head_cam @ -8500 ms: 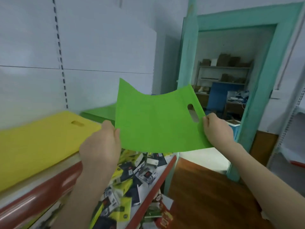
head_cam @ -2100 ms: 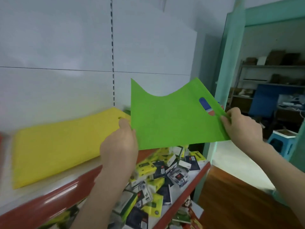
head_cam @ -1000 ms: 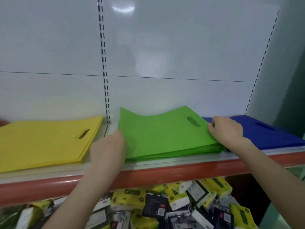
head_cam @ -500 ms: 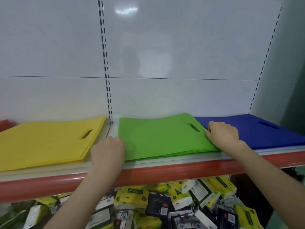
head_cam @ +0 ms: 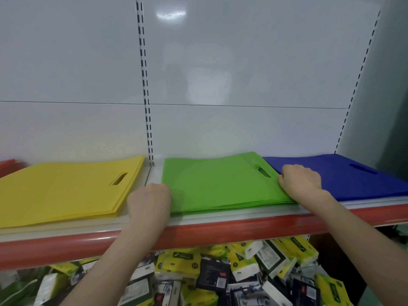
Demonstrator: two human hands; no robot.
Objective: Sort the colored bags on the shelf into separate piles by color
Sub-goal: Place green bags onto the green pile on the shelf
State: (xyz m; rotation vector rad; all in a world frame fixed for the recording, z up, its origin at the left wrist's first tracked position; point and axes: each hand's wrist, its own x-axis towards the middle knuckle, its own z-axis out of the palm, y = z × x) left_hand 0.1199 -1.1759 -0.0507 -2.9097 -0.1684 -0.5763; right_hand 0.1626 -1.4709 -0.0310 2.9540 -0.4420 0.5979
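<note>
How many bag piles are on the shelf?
4: red pile at far left, mostly cut off; yellow pile left; green pile centre; blue pile right. More may lie beyond view.

Shelf (head_cam: 220,219) spans mid-frame, back panel (head_cam: 220,85) behind it. On shelf, left to right: left pile (head_cam: 61,191), gap, middle pile (head_cam: 218,184), right pile (head_cam: 353,180) just beside it. Left hand (head_cam: 149,204) at middle pile's near-left corner, right hand (head_cam: 300,181) on its right edge. Packets (head_cam: 220,277) heaped below shelf, frame bottom.
</note>
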